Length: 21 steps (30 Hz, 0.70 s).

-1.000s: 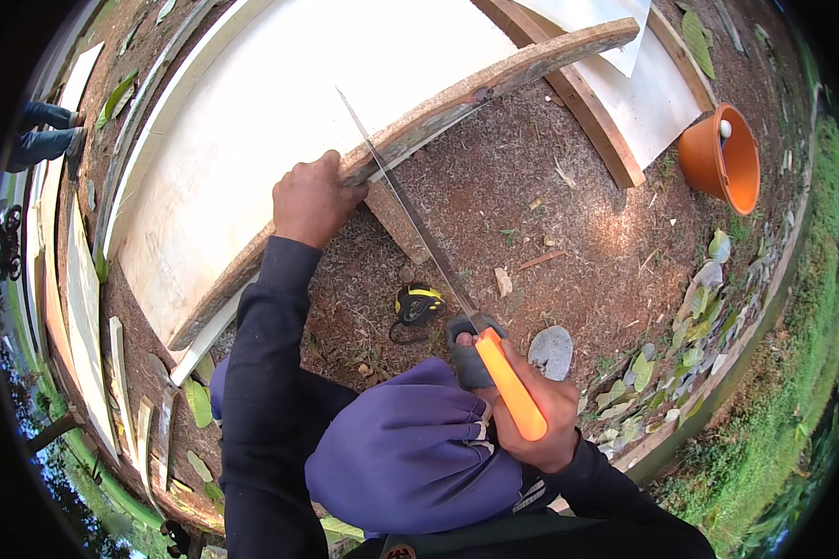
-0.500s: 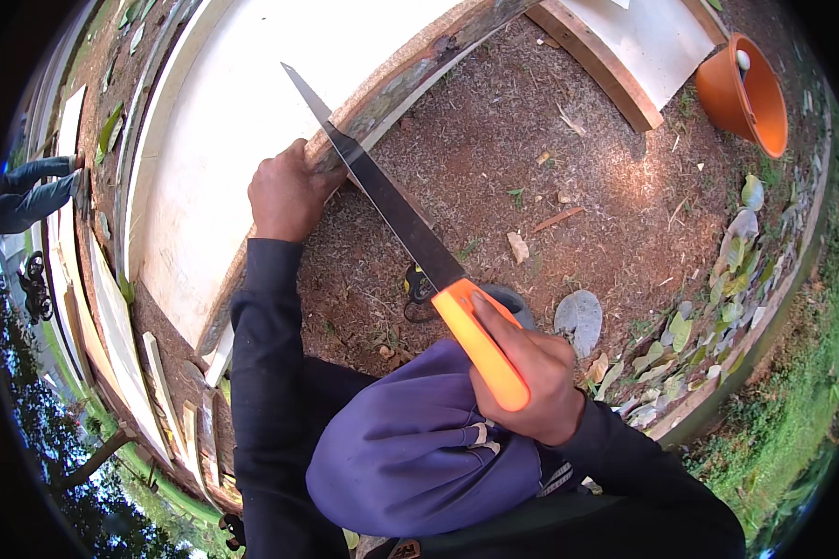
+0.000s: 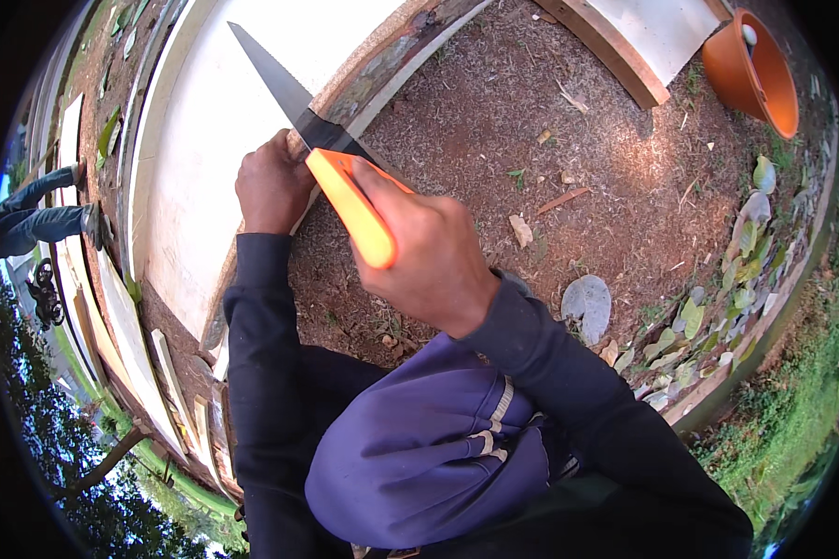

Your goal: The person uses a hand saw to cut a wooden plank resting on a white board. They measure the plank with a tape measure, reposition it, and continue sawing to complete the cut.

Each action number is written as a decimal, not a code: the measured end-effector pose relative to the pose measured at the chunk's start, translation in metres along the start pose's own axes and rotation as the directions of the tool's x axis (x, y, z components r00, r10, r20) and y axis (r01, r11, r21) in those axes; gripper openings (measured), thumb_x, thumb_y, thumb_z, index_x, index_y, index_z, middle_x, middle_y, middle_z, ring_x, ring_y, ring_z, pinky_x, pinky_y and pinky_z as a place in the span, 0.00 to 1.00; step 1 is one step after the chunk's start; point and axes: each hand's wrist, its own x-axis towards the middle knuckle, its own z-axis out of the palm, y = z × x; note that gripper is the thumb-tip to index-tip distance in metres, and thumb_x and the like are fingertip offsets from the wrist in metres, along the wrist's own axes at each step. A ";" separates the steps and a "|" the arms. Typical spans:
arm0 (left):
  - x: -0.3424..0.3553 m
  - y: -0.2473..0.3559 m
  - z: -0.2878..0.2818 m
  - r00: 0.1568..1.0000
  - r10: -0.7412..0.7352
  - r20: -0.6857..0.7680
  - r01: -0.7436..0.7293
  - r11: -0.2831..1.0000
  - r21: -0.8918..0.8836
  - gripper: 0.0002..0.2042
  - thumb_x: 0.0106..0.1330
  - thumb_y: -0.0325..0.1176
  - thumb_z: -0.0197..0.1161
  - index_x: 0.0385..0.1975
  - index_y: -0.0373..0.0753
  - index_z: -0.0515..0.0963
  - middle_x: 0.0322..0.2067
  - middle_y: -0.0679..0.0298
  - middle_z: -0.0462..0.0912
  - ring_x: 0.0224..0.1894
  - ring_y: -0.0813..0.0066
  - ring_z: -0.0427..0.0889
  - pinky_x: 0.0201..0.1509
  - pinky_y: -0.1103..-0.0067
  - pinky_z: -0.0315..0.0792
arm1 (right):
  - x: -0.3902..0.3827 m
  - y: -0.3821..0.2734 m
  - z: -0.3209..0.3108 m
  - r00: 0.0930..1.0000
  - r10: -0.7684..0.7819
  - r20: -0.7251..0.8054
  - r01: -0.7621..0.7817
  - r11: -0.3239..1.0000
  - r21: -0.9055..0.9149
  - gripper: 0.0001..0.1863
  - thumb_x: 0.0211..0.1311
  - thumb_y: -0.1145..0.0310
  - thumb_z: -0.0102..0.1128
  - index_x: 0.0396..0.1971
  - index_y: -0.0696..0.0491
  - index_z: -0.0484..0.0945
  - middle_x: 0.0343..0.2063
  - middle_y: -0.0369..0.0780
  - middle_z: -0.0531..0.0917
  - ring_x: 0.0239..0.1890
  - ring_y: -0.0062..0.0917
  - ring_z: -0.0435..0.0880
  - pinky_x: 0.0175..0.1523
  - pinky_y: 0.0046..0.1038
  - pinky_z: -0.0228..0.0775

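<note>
Fingers of the right hand (image 3: 429,261): closed around the handle of the orange-handled saw (image 3: 352,212).
Fingers of the left hand (image 3: 275,186): curled over the edge of the board (image 3: 368,70), gripping it, I judge.
Blade (image 3: 275,79): lying across the board's edge, just beside the left hand; I can't tell whether its teeth bite.
Stroke: I'd run it long, straight and light.
Left grip: I'd want it farther along the board, clear of the blade.

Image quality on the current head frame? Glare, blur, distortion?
Head view: white board nearly blown out; bright light patch on the soil; right hand looks slightly soft, possibly motion blur; fisheye bends the pale planks at left; black rim vignettes the corners.
</note>
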 end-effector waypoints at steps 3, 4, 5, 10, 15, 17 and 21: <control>0.004 -0.006 0.001 1.000 -0.015 0.017 0.015 1.000 0.023 0.19 0.57 0.48 0.75 0.32 0.37 0.83 0.24 0.49 0.85 0.32 0.45 0.87 0.38 0.58 0.79 | -0.014 -0.002 -0.003 0.999 0.033 0.039 -0.033 0.999 0.004 0.34 0.49 0.73 0.70 0.59 0.68 0.75 0.29 0.50 0.86 0.28 0.45 0.87 0.36 0.41 0.80; 0.006 -0.009 -0.001 0.998 -0.039 0.045 0.038 0.999 0.026 0.19 0.56 0.49 0.76 0.32 0.37 0.83 0.24 0.49 0.85 0.32 0.45 0.87 0.39 0.58 0.79 | -0.043 -0.001 -0.023 0.999 0.010 0.049 -0.010 1.000 0.005 0.34 0.49 0.74 0.70 0.60 0.68 0.75 0.31 0.50 0.87 0.29 0.43 0.88 0.37 0.40 0.81; 0.002 -0.012 -0.004 0.994 -0.070 0.080 0.068 0.997 0.032 0.20 0.55 0.49 0.77 0.32 0.36 0.82 0.24 0.49 0.85 0.32 0.45 0.87 0.39 0.58 0.79 | -0.081 -0.006 -0.047 0.998 -0.008 0.066 0.007 1.000 0.012 0.35 0.49 0.75 0.70 0.61 0.68 0.75 0.33 0.50 0.88 0.29 0.42 0.89 0.38 0.39 0.82; -0.008 -0.006 -0.003 0.997 -0.066 0.040 0.064 0.997 0.032 0.21 0.52 0.48 0.79 0.30 0.35 0.81 0.25 0.48 0.84 0.34 0.46 0.87 0.39 0.59 0.78 | -0.080 -0.008 -0.048 0.996 0.035 0.077 -0.034 0.999 -0.025 0.31 0.49 0.82 0.68 0.58 0.69 0.78 0.38 0.51 0.89 0.30 0.39 0.90 0.37 0.35 0.83; 0.005 -0.005 0.002 0.998 -0.056 0.025 0.054 0.996 0.064 0.21 0.50 0.47 0.79 0.30 0.35 0.81 0.24 0.48 0.83 0.33 0.47 0.86 0.38 0.59 0.78 | -0.024 0.006 -0.012 0.995 0.068 0.077 -0.070 0.997 0.021 0.30 0.51 0.78 0.69 0.58 0.68 0.77 0.36 0.54 0.87 0.31 0.45 0.89 0.38 0.37 0.82; 0.004 -0.011 -0.003 0.994 -0.084 0.064 0.085 0.996 0.000 0.22 0.52 0.48 0.79 0.30 0.35 0.81 0.23 0.49 0.84 0.32 0.47 0.86 0.38 0.59 0.78 | -0.083 -0.009 -0.050 0.996 0.016 0.086 -0.016 1.000 -0.002 0.30 0.49 0.80 0.69 0.57 0.70 0.78 0.39 0.53 0.89 0.34 0.41 0.91 0.41 0.35 0.84; -0.004 -0.005 -0.003 0.998 -0.057 0.022 0.056 0.997 0.057 0.22 0.54 0.50 0.78 0.29 0.35 0.81 0.25 0.48 0.85 0.33 0.46 0.87 0.39 0.58 0.78 | -0.098 -0.005 -0.066 0.995 -0.017 0.099 0.019 1.000 -0.020 0.31 0.48 0.82 0.70 0.57 0.70 0.78 0.42 0.53 0.89 0.34 0.39 0.92 0.40 0.33 0.84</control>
